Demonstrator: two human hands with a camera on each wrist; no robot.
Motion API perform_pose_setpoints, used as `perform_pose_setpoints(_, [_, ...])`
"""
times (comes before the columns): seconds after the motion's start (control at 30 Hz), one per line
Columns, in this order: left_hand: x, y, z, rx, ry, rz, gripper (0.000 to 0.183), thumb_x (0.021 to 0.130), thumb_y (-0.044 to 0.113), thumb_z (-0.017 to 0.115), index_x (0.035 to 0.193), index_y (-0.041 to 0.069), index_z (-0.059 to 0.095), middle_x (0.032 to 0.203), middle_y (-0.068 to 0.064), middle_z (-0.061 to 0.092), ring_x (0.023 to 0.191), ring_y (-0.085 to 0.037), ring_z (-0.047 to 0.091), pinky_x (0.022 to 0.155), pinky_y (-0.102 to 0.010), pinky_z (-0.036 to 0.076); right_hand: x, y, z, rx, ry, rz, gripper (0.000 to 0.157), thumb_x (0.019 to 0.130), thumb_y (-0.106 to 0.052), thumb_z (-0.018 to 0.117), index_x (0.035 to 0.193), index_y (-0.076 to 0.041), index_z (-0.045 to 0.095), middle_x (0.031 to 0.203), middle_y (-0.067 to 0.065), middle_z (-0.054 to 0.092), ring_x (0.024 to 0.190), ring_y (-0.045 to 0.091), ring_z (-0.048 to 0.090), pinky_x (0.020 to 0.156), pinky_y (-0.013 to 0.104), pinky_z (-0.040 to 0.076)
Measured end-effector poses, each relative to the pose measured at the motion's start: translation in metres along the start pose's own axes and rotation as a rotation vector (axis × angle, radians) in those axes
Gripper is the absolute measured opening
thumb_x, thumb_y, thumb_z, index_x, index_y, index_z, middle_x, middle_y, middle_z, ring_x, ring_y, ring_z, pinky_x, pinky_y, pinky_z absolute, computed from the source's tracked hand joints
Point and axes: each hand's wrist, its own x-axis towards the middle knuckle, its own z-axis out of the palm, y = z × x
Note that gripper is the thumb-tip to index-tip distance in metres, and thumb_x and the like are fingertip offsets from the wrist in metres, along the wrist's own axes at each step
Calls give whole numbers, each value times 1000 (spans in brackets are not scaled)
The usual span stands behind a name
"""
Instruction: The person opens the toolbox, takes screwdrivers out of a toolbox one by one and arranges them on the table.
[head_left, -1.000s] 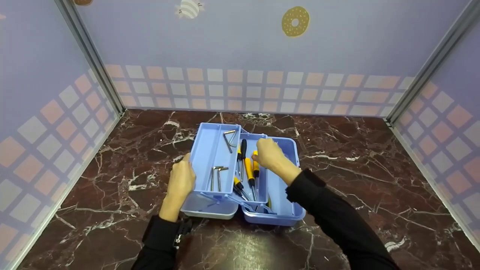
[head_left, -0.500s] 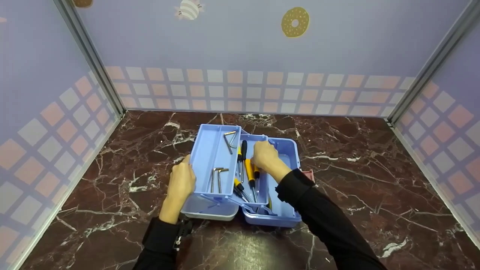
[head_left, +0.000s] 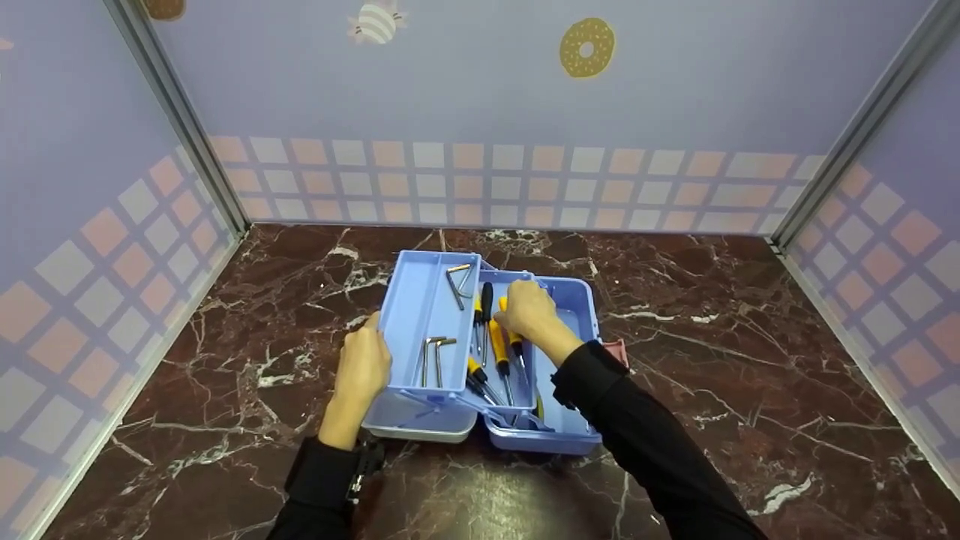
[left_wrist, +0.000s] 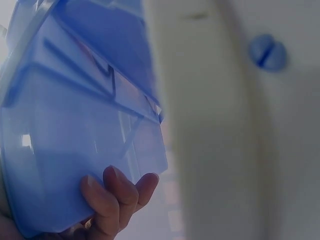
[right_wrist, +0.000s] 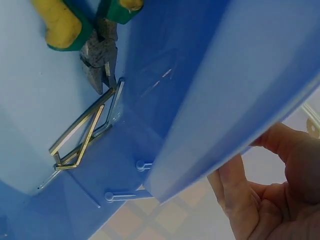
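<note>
A blue cantilever toolbox (head_left: 570, 420) stands unfolded on the table. My left hand (head_left: 363, 360) holds its left side by the raised tray (head_left: 409, 300); in the left wrist view, the fingers (left_wrist: 120, 190) curl against the blue plastic. Over the middle tray (head_left: 525, 397), my right hand (head_left: 529, 306) pinches the yellow-and-black handle of a screwdriver (head_left: 516, 339), its grip mostly covered. Several other screwdrivers (head_left: 499, 345) lie beside it. In the right wrist view, the right hand (right_wrist: 270, 190) is curled behind a tray wall, which hides the fingertips.
Hex keys (head_left: 439, 360) lie in the raised tray. The right wrist view shows diagonal cutters (right_wrist: 100, 55) and more hex keys (right_wrist: 82, 132) in the toolbox bottom. A pinkish-red latch (head_left: 616, 352) sticks out at right. Patterned walls (head_left: 480, 172) enclose the marble-look table (head_left: 712, 360).
My right hand has shifted slightly left, and the screwdriver under it has tilted, its handle end to the left. The red latch has come into view. My left hand stays in place.
</note>
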Motion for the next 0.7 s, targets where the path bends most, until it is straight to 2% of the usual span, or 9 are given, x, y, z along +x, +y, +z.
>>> perform_pose_setpoints(0.2, [0, 0, 1, 9, -7, -10, 32, 88, -2, 37, 116, -10, 50, 91, -36, 56, 78, -48, 56, 65, -53, 46, -3, 3, -20, 83, -1, -26, 31, 79, -23, 65, 59, -8, 45, 60, 4, 40, 50, 16, 46, 43, 25, 36])
perform_pose_setpoints(0.27, [0, 1, 0, 12, -15, -7, 33, 88, -3, 36, 117, -12, 49, 92, -36, 56, 76, -48, 57, 63, -52, 47, -4, 4, -31, 94, 25, -35, 31, 78, -22, 65, 59, -9, 44, 58, 3, 41, 47, 15, 45, 42, 23, 38])
perform_pose_setpoints(0.4, [0, 1, 0, 14, -9, 2, 33, 88, -3, 35, 116, -13, 49, 91, -36, 56, 74, -47, 57, 60, -51, 48, -9, 10, -54, 77, 80, -35, 28, 75, -23, 66, 61, -8, 46, 65, 7, 49, 54, 19, 50, 48, 28, 45])
perform_pose_setpoints(0.5, [0, 1, 0, 18, 3, 11, 32, 88, -3, 36, 114, -13, 50, 89, -36, 57, 75, -47, 57, 62, -52, 47, -12, 22, -70, 40, 116, -28, 28, 73, -24, 67, 61, -8, 47, 74, 14, 55, 63, 26, 55, 56, 35, 49])
perform_pose_setpoints(0.7, [-1, 0, 1, 19, 11, 14, 30, 88, -3, 38, 113, -12, 51, 90, -36, 57, 77, -47, 57, 64, -52, 47, -15, 62, -97, -26, 170, 22, 27, 72, -22, 64, 62, -4, 47, 87, 28, 57, 75, 39, 58, 61, 45, 50])
